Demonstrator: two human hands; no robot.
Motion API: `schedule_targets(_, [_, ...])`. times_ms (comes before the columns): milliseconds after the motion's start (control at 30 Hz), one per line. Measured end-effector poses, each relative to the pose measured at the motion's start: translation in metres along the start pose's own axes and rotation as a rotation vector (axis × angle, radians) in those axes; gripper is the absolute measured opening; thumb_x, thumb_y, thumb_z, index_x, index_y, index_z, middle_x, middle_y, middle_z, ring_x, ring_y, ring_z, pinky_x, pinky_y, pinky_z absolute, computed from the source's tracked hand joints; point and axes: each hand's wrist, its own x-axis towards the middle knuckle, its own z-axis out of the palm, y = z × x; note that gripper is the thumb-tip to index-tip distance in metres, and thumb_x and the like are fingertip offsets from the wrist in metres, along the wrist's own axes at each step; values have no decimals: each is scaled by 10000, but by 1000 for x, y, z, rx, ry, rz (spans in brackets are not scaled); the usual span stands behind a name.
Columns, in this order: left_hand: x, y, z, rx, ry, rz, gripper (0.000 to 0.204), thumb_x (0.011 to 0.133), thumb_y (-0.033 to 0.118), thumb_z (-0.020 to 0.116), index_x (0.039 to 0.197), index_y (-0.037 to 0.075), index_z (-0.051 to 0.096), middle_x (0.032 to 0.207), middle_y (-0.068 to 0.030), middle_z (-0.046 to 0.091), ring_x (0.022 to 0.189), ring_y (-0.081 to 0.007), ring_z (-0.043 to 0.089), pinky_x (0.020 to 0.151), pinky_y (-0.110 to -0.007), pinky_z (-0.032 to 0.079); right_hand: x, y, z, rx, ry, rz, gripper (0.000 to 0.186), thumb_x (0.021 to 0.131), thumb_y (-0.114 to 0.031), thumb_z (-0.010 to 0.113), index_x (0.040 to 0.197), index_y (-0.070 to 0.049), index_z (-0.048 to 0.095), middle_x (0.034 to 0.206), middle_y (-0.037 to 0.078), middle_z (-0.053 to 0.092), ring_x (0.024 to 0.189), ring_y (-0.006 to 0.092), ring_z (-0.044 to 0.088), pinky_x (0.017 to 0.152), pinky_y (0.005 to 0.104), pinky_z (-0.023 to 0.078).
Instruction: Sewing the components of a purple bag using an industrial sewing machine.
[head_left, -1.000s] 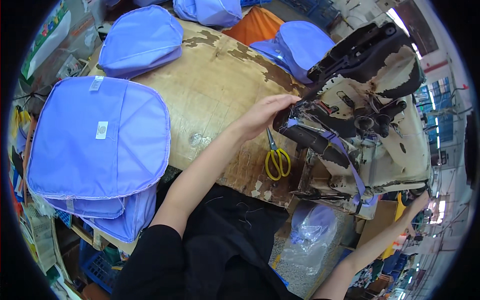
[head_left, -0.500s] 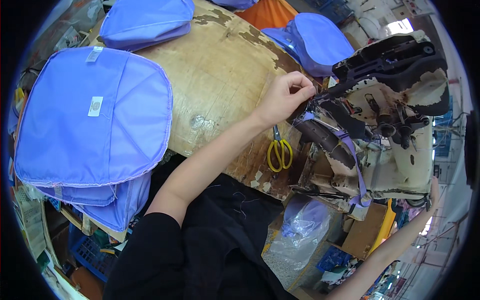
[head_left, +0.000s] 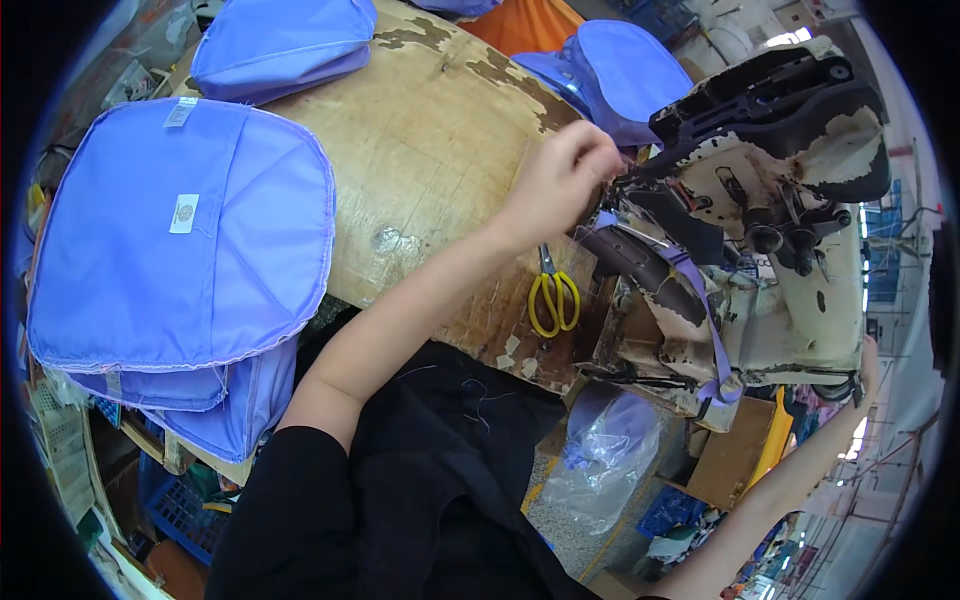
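My left hand (head_left: 575, 170) is at the needle end of a worn sewing machine (head_left: 790, 170), thumb and fingers closed in a pinch. It is slightly blurred, and whatever it pinches is too small to make out. A purple strap (head_left: 705, 310) runs across the machine bed and hangs down its near side. My right hand (head_left: 868, 372) reaches to the machine's far right end, beside the wheel there; its fingers are mostly hidden. Yellow-handled scissors (head_left: 553, 300) lie on the wooden table (head_left: 440, 150), below my left wrist.
A stack of blue-purple fabric bag pieces (head_left: 130, 250) lies at the left. Another fabric piece (head_left: 285, 45) rests at the back left, and a blue-purple bag (head_left: 625, 80) is behind the machine. Beneath the table are a clear plastic bag (head_left: 605, 460) and a cardboard box (head_left: 735, 455).
My left hand has shifted slightly left and up, still pinched beside the needle end. The whole view has moved a little. My right hand stays by the wheel.
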Motion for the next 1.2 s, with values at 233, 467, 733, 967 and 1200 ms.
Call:
schedule_targets(233, [-24,-28,-51,76,121,-220,96,989,170,480,977,84,521,668,-19,576,516,-125,473,480,-241,377,1,37,1,-32,261,21,380,933,-291,557,942,61,699,849,56,671,768,104,546,709,234,448])
schedule_targets(467, [-49,-37,-64,837,188,-210,76,952,162,534,962,91,559,763,-22,644,578,-122,524,532,-243,416,46,154,-74,56,208,402,421,943,-357,577,959,47,697,834,68,673,736,121,551,690,229,444])
schedule_targets(733, [-56,19,-7,305,-121,3,62,859,48,646,917,26,652,856,-18,603,691,-100,501,624,-222,406,-7,77,-21,-81,1300,89,333,928,-317,585,896,-19,728,769,52,703,658,138,617,647,236,476])
schedule_targets(967, [-52,22,-3,273,-103,78,37,853,32,642,884,16,629,843,-22,557,686,-109,474,631,-236,401,-89,-121,169,-153,1281,-458,116,846,-23,587,893,-63,685,810,38,686,691,150,612,671,260,509])
schedule_targets(1200, [-63,30,-3,346,82,77,44,848,32,640,881,5,627,827,-38,558,695,-128,495,649,-256,421,-57,-194,259,-57,532,-445,126,798,12,651,919,-23,652,966,69,628,816,214,583,748,302,464])
